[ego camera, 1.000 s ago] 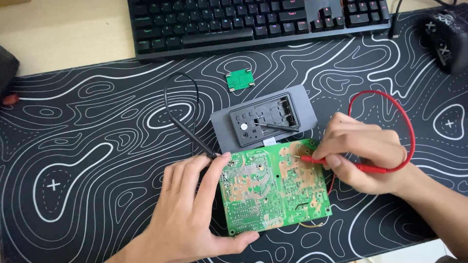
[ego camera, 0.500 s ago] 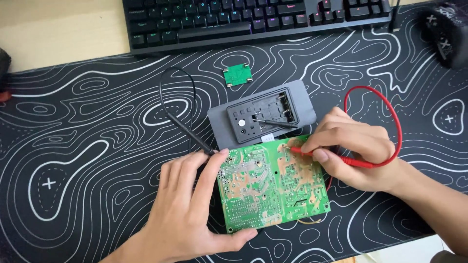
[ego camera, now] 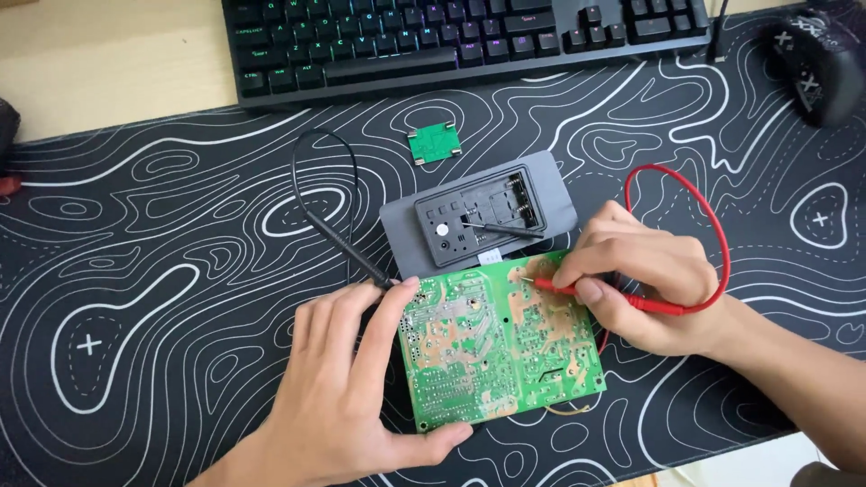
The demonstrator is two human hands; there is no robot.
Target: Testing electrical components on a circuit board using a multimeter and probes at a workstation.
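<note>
A green circuit board (ego camera: 492, 347) lies solder side up on a black desk mat (ego camera: 162, 298) with white contour lines. My left hand (ego camera: 347, 388) grips the board's left edge, thumb under its near edge. My right hand (ego camera: 645, 275) pinches a red test probe (ego camera: 600, 293) like a pen, its metal tip touching the board's upper middle. The probe's red lead (ego camera: 713, 234) loops behind that hand. A black probe (ego camera: 347, 252) with its black lead lies on the mat just above my left fingers.
A grey meter case (ego camera: 483, 216), face down with an open back compartment, sits just beyond the board. A small green board (ego camera: 434, 143) lies farther back. A black keyboard (ego camera: 469, 41) spans the far edge; a black controller (ego camera: 816, 63) sits far right.
The view has shifted slightly. Both hands stay on the board and the red probe; the probe tip has crept a little along the board's upper part.
</note>
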